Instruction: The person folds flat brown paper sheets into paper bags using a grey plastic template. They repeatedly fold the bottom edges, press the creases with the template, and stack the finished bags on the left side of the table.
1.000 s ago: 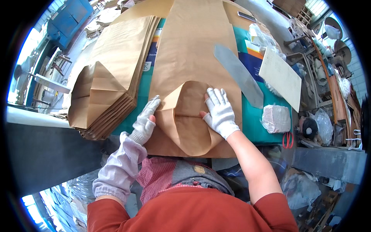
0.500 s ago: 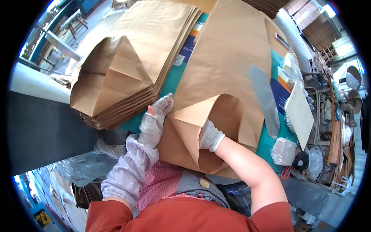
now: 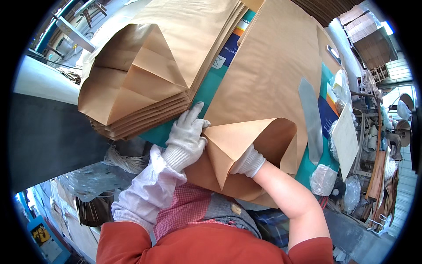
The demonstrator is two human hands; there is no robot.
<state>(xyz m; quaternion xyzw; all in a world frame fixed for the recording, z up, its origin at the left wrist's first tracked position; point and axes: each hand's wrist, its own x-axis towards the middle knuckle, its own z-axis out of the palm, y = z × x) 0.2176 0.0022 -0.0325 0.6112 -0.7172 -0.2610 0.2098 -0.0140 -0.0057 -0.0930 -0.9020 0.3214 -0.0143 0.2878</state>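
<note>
A large brown paper bag [image 3: 268, 75] lies flat in front of me, its near end folded into a raised, gaping mouth. My right hand [image 3: 250, 162], in a white knit glove, reaches inside that mouth; paper hides its fingers. At the bag's left edge, beside the folded corner, rests my left hand [image 3: 187, 136], gloved in white, palm down with fingers stretched out and somewhat apart. A stack of similar brown paper bags [image 3: 151, 99] lies to the left, the top one's end standing open. Along the bag's right side is a long grey flat blade-like strip [image 3: 311, 125].
Teal printed sheeting [image 3: 210, 91] shows beneath the bags. On the right are a phone [image 3: 334, 54], a pale board [image 3: 345, 141] and a plastic-wrapped block [image 3: 322, 180]. White strings [image 3: 125, 160] hang at left by a dark panel [image 3: 52, 141]. Cluttered shelving [image 3: 367, 127] stands farther right.
My left hand has turned from edge-on to palm down, its fingers spreading beside the fold. My right hand remains inside the bag's mouth. The whole view has shifted slightly.
</note>
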